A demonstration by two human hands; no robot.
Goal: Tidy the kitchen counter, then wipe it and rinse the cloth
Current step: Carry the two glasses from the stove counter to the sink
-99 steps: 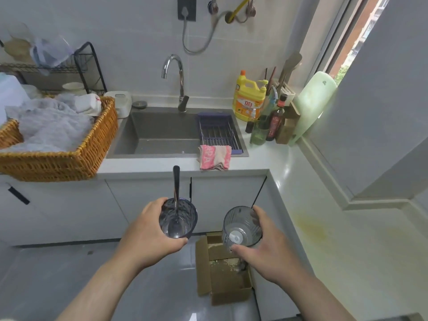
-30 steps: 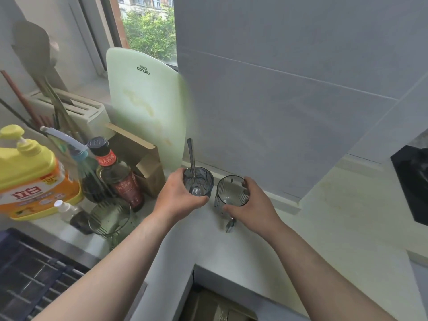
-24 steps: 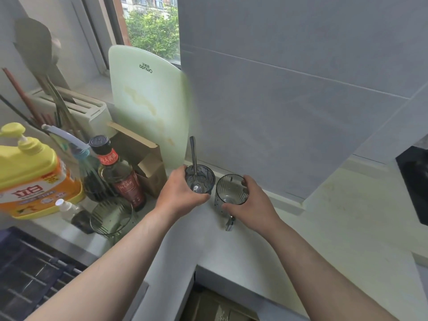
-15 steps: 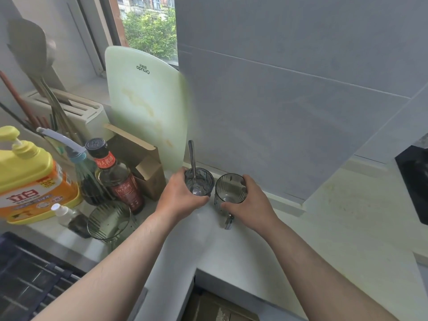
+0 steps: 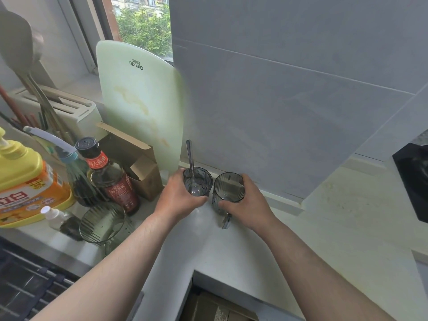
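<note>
1. The left hand (image 5: 183,200) grasps a smoky grey ribbed glass tumbler (image 5: 198,181) holding a metal spoon (image 5: 190,156). The right hand (image 5: 245,202) grasps a matching tumbler (image 5: 228,188) just beside it, at three o'clock.
2. Both tumblers seem set on the pale tabletop (image 5: 231,246) by the wall, with a pale green cutting board (image 5: 139,100) at ten o'clock.
3. Tidying looks underway. Wiping and rinsing remain: yellowish stains (image 5: 330,187) show at three o'clock, and no cloth is visible.

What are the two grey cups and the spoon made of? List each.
Smoky grey ribbed left cup and right cup: see-through, so glass or clear plastic, glossy; cannot tell which. Slim silver spoon: polished metal, likely steel, by its sheen.
</note>
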